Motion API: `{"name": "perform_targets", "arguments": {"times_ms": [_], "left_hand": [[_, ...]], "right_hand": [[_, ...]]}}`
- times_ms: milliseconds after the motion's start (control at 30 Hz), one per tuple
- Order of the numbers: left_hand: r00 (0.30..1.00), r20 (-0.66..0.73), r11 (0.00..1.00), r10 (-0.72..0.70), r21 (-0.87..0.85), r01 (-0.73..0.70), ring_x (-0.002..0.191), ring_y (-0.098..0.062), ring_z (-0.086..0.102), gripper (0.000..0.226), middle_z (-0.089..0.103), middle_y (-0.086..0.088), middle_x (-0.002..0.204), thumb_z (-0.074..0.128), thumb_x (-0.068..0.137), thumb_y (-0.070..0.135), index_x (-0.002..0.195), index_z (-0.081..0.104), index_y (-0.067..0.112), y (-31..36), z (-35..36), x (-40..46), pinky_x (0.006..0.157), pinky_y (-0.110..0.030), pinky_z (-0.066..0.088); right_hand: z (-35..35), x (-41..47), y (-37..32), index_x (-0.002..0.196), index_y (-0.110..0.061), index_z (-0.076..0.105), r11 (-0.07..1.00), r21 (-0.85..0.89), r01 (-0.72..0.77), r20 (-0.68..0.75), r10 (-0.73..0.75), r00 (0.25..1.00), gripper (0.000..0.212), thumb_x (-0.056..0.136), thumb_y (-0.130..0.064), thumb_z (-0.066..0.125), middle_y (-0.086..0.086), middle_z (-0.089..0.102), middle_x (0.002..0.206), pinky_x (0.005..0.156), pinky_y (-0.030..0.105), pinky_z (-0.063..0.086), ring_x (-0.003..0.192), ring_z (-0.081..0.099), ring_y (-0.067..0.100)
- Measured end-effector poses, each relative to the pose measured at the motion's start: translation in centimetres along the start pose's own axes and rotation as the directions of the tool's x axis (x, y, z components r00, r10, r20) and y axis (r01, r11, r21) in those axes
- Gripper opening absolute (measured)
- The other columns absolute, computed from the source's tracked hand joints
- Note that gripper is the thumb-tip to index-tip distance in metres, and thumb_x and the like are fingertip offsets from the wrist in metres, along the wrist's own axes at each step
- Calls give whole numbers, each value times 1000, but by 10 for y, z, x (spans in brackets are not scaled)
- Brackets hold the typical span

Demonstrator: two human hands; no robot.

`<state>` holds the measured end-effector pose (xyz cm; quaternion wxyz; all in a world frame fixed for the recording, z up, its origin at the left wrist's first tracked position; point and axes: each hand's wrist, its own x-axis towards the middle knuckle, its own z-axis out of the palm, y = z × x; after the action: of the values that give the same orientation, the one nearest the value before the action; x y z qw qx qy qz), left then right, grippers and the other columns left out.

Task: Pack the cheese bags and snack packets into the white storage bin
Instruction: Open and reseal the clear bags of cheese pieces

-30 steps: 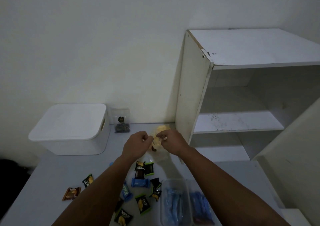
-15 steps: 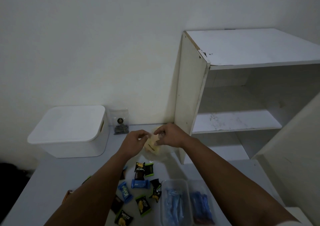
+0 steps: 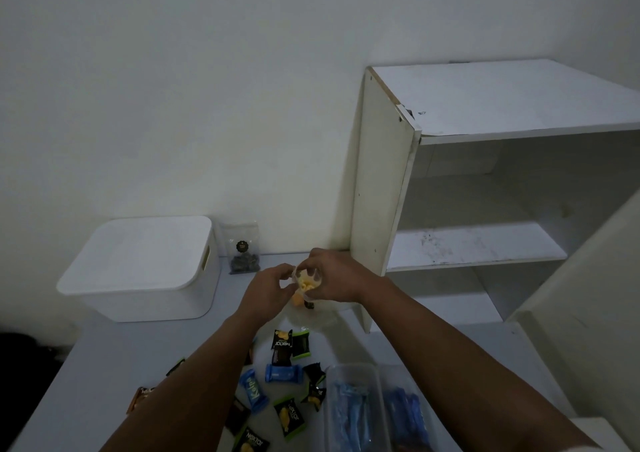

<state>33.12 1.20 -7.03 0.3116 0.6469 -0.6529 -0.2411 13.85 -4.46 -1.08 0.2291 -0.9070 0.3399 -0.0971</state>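
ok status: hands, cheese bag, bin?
Left hand and right hand both pinch clear cheese bag above table. White storage bin lid on, nothing packed. Snack packets loose on table.

A plain white wall (image 3: 207, 88) rises behind a pale table (image 3: 86, 375) in dim light. On the right stands a scuffed white open shelf unit (image 3: 485, 243); the dark patch at lower left may be floor.
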Motion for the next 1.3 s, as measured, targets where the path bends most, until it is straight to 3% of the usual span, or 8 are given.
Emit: {"name": "perform_targets", "arguments": {"times_ms": [133, 300, 400, 533, 633, 733, 933, 1300], "left_hand": [[1000, 13, 1000, -6, 12, 5, 94, 0, 67, 16, 77, 11, 103, 69, 94, 29, 105, 78, 22, -2, -2, 0, 85, -26, 54], [1000, -4, 1000, -14, -16, 14, 78, 4, 67, 17, 77, 12, 90, 65, 97, 28, 98, 80, 20, -2, -7, -1, 71, -11, 48], [998, 15, 996, -63, -68, 64, 82, 0, 70, 16, 78, 8, 90, 65, 97, 23, 96, 80, 19, -5, -10, 0, 76, -20, 51], [991, 82, 978, -104, -172, 117, 92, 5, 69, 15, 78, 11, 98, 66, 96, 21, 102, 80, 23, 2, -14, -3, 82, -13, 48], [996, 14, 957, -88, -276, 89, 88, 2, 70, 17, 77, 14, 89, 61, 99, 21, 98, 77, 24, 15, -18, -6, 78, -8, 48], [997, -67, 954, -45, -300, 22, 83, -7, 70, 27, 76, 13, 87, 51, 105, 23, 95, 75, 18, 23, -21, -10, 77, -14, 51], [995, -81, 960, -51, -277, 26, 80, -9, 70, 26, 77, 5, 86, 49, 105, 22, 96, 72, 15, 24, -29, -25, 74, -19, 54], [996, -86, 973, -35, -230, 14, 80, -13, 72, 20, 75, 3, 83, 52, 103, 20, 88, 65, 20, 17, -48, -47, 81, -42, 60]], "right_hand": [[3, -1, 4, 121, -23, 72, 989, 140, -52, -54, 60, 997, 37, 85, -32, 74, -4, 63, 104, 82, 42, 56, 89, 64, 13], [11, -7, 11, 101, -28, 78, 866, 472, -163, -132, 253, 958, 42, 75, -61, 76, -13, 74, 99, 88, 36, 58, 94, 67, 2], [17, -9, 18, 100, -25, 73, 841, 523, -139, -183, 270, 945, 29, 75, -36, 85, -9, 72, 95, 85, 34, 57, 90, 67, 6], [13, -8, 16, 112, -15, 68, 660, 737, -143, -158, 375, 914, 39, 77, -9, 85, 8, 70, 84, 75, 32, 57, 75, 69, 13], [10, -6, 16, 101, -3, 74, 636, 755, -162, -107, 363, 925, 22, 81, -8, 82, 8, 73, 81, 65, 31, 54, 68, 69, 12], [8, -6, 11, 94, -7, 75, 595, 786, -168, -86, 374, 923, 11, 85, -11, 80, 2, 75, 76, 64, 28, 52, 70, 70, 14], [15, -5, -3, 92, -9, 75, 534, 829, -164, -50, 363, 931, 10, 88, -17, 78, 8, 74, 81, 68, 31, 51, 74, 69, 18], [21, 2, -39, 93, -6, 77, 696, 699, -161, -82, 302, 950, 15, 88, -20, 77, 5, 75, 75, 59, 19, 51, 65, 69, 6]]}}
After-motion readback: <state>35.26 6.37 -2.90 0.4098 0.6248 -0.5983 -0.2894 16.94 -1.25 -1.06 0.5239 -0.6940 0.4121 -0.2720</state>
